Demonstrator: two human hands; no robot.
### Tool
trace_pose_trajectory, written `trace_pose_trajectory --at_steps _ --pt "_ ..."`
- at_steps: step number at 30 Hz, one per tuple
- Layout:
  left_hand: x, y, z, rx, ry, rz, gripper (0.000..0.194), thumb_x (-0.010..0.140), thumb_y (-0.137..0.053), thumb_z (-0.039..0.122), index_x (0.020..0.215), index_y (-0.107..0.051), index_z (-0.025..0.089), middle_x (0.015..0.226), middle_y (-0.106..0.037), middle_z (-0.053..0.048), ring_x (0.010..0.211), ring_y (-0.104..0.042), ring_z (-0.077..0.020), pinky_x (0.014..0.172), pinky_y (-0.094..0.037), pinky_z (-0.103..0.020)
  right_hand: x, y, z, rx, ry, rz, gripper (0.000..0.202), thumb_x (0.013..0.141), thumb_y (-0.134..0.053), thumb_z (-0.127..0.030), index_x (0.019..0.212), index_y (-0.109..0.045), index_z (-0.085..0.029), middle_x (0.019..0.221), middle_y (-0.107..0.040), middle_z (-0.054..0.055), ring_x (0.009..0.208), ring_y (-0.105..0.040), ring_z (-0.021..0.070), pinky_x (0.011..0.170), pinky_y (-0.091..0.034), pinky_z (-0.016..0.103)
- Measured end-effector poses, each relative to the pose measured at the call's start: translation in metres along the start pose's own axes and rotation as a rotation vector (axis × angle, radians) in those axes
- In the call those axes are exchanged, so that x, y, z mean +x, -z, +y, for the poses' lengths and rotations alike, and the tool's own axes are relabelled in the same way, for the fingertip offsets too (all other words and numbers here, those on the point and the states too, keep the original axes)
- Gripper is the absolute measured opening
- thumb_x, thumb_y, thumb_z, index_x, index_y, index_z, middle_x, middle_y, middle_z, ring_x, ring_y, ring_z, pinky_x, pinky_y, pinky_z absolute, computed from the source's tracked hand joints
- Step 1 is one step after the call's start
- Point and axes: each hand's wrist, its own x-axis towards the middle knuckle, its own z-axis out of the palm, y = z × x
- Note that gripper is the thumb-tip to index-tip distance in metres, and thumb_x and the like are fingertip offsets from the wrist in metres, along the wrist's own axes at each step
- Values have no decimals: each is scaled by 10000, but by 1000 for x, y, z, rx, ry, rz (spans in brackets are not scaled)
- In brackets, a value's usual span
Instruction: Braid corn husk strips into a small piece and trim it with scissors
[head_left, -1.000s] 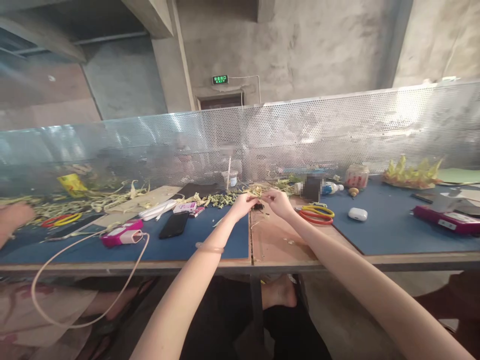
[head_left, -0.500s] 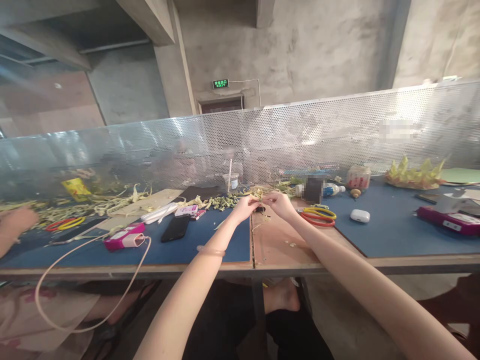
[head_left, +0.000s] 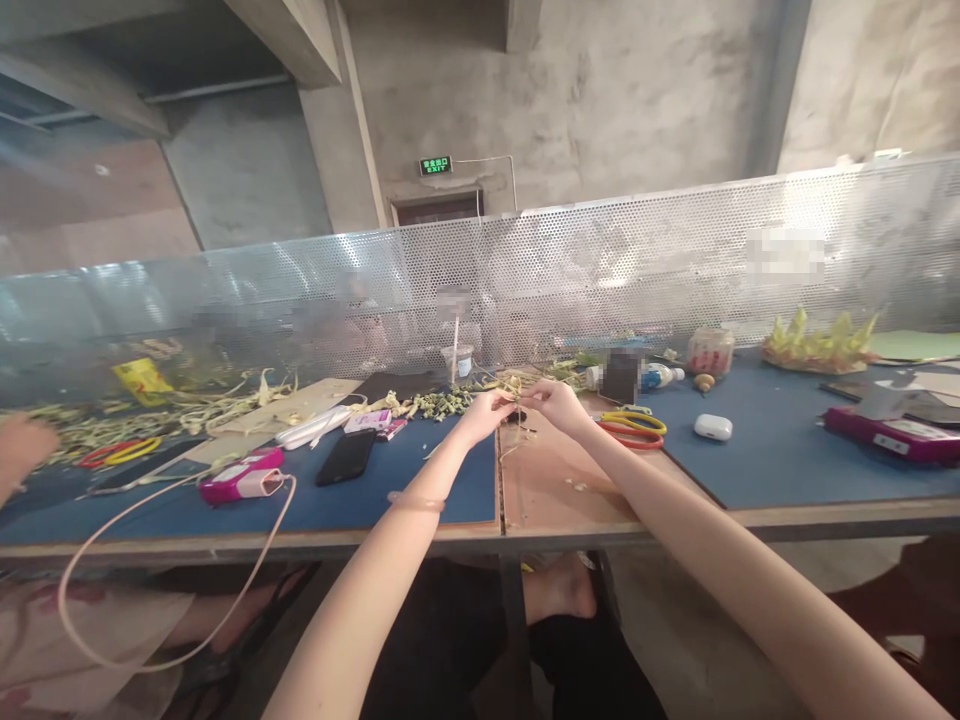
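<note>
Above the bare wooden strip of the table, my left hand (head_left: 484, 416) and my right hand (head_left: 556, 406) meet with fingertips pinched. Between them is a thin pale-green, stem-like strand (head_left: 517, 396), small and partly hidden by the fingers. Just behind the hands lies a heap of yellowish-green plant-like stems (head_left: 491, 383). To the left of my left hand is a pile of small green bud-like pieces (head_left: 439, 404). Scissors with yellow and red handles (head_left: 634, 430) lie right of my right hand.
A black phone (head_left: 346, 457), a magenta box (head_left: 241, 476) with a looping cable, and a cup with a straw (head_left: 457, 362) stand leftward. Rightward are an earbud case (head_left: 712, 427), a jar (head_left: 709, 352) and another magenta box (head_left: 889, 436). A co-worker's hand (head_left: 26, 450) is at far left.
The whole view has shifted slightly, so the table things sit a little further left. Both hands stay pinched together at nearly the same place. The co-worker's hand has slipped towards the left edge.
</note>
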Motion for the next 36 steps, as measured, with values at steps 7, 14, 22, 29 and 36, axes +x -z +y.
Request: trace_pose_trajectory --at_steps 7,14,22,29,36 --pt "-3 0 7 -28 -40 16 188 839 -543 271 945 -583 121 893 -620 -38 748 -596 -137 668 -499 -316 0 0 -5 41 -3 28 233 853 -532 -357 839 -589 -131 792 -595 3 680 -560 107 655 -474 285" --pt "-4 -1 14 -64 -78 37 212 735 -650 286 859 -640 115 763 -658 -54 703 -592 -151 653 -447 -279 0 -4 -1 120 -27 38 238 851 -535 -358 848 -589 -126 788 -594 1 688 -566 112 657 -475 289" --pt "-3 0 14 -75 -91 34 185 737 -633 283 821 -646 119 608 -607 -17 558 -512 -120 520 -380 -225 -2 -3 -5 243 -71 23 208 843 -555 -323 825 -590 -118 778 -596 -3 700 -575 114 658 -484 288" --pt "1 4 5 -67 -87 28 260 738 -619 337 864 -661 113 660 -620 -25 467 -416 -83 464 -321 -214 -2 0 -8 332 -85 23 202 842 -558 -316 826 -589 -117 777 -597 -4 697 -576 114 653 -485 285" --pt "1 6 7 -51 -92 54 296 714 -639 355 887 -683 119 653 -637 -28 505 -466 -108 500 -330 -229 -3 2 -8 362 -70 -12 205 838 -563 -319 816 -587 -117 754 -589 -9 647 -560 98 606 -477 259"
